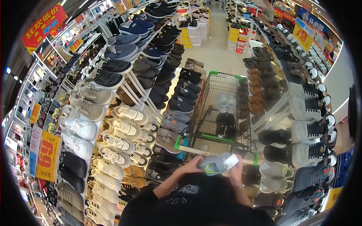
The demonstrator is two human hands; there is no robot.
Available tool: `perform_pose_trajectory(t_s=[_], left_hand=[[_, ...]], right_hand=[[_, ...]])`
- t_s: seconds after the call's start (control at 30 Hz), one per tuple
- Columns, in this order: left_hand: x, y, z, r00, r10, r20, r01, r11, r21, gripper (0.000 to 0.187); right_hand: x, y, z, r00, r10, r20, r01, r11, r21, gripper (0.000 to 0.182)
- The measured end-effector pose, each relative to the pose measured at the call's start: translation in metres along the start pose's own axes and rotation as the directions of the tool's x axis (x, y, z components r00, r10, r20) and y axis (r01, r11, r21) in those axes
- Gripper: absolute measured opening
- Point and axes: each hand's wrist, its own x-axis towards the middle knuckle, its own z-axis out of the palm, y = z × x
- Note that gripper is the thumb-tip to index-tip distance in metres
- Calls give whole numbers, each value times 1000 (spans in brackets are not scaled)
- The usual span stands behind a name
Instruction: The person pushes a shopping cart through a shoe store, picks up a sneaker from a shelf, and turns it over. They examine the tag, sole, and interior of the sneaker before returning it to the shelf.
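Note:
Close to my chest I hold a grey shoe (212,163) with a bright green patch inside. The fingers of my left hand (191,165) close on its left end. On the other side, my right hand (236,170) grips it near a white tag (230,162), which partly covers that end. Just beyond stands a green-trimmed wire shopping cart (197,109), its handle (198,151) right in front of my hands. Inside lie a pair of light grey shoes (226,102) with green insides and a pair of black shoes (225,125).
Shoe racks line both sides: white and cream sneakers (122,128) on the left, black-and-white sneakers (307,130) on the right. Black shoes (184,90) stand along the cart's left. A tiled aisle (217,49) runs ahead, with stacked shoeboxes (196,35) beside it. Price signs (48,155) hang over the racks.

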Motion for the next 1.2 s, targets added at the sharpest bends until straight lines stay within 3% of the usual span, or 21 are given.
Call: perform_pose_trajectory(t_s=[0.03, 0.07, 0.17, 0.23, 0.27, 0.33, 0.4, 0.47, 0.53, 0.6, 0.67, 0.73, 0.8, 0.87, 0.93, 1.0, 1.1, 1.17, 1.2], left_hand=[[3, -10, 1, 992, -36, 123, 56, 985, -164, 56], [5, -18, 3, 992, -33, 118, 53, 985, -163, 56], [4, -15, 5, 996, -52, 73, 61, 991, -118, 66], [6, 27, -2, 990, -142, -4, 142, 990, -28, 77], [1, 24, 13, 980, -165, -111, 154, 983, -103, 88], [4, 52, 9, 980, 90, -177, -63, 986, 153, 93], [5, 59, 14, 982, 100, -158, -77, 986, 147, 91], [8, 76, 17, 964, 97, -246, -83, 994, 67, 85], [17, 99, 16, 945, -99, -313, 111, 994, 19, 74], [27, 103, 20, 892, -316, -325, 146, 879, -454, 66], [46, 113, 19, 834, -283, -473, -17, 844, -536, 60], [60, 134, 6, 816, -285, -504, -29, 849, -527, 56], [71, 149, -5, 822, -354, -446, -18, 766, -642, 51], [75, 153, -9, 856, -366, -365, 22, 730, -683, 47], [76, 153, -6, 863, -391, -320, 62, 710, -702, 47], [70, 154, -1, 872, -399, -284, 93, 704, -704, 48], [67, 153, 8, 873, -409, -265, 91, 670, -737, 56], [58, 144, 15, 927, -291, -236, 102, 802, -588, 63], [54, 150, 12, 928, -299, -224, 115, 800, -589, 63]], right_hand=[[0, 1, -1, 1000, -2, 5, 2, 1000, -3, 26], [1, 1, -1, 1000, -11, 26, 11, 1000, -1, 25], [2, -7, 1, 998, -24, 58, 24, 1000, 2, 23], [0, -22, 3, 997, -31, 69, 31, 1000, -3, 23], [-2, -34, 8, 997, -68, 48, 65, 996, 61, 23], [1, -52, 16, 993, -115, 13, 113, 986, 124, 22], [2, -64, 22, 991, -113, -69, 131, 921, 366, 24], [4, -80, 24, 979, -185, -83, 202, 927, 317, 33], [11, -67, 23, 966, -204, -156, 244, 919, 309, 39], [7, -55, 18, 995, -87, -51, 98, 955, 281, 50], [-7, -44, 11, 970, -54, 237, 14, 986, 167, 56], [-21, -43, 16, 910, 141, 391, -126, 990, -64, 57], [-30, -47, 27, 850, 258, 460, -220, 966, -136, 55], [-33, -39, 34, 876, 196, 442, -223, 975, 10, 48], [-30, -36, 33, 889, 285, 359, -373, 905, 206, 43], [-23, -49, 31, 921, 299, 251, -311, 950, 11, 39], [-18, -42, 23, 945, 246, 216, -239, 969, -55, 36], [-20, -46, 23, 959, 233, 158, -268, 928, 258, 33], [-21, -45, 22, 959, 242, 149, -274, 925, 263, 33]])
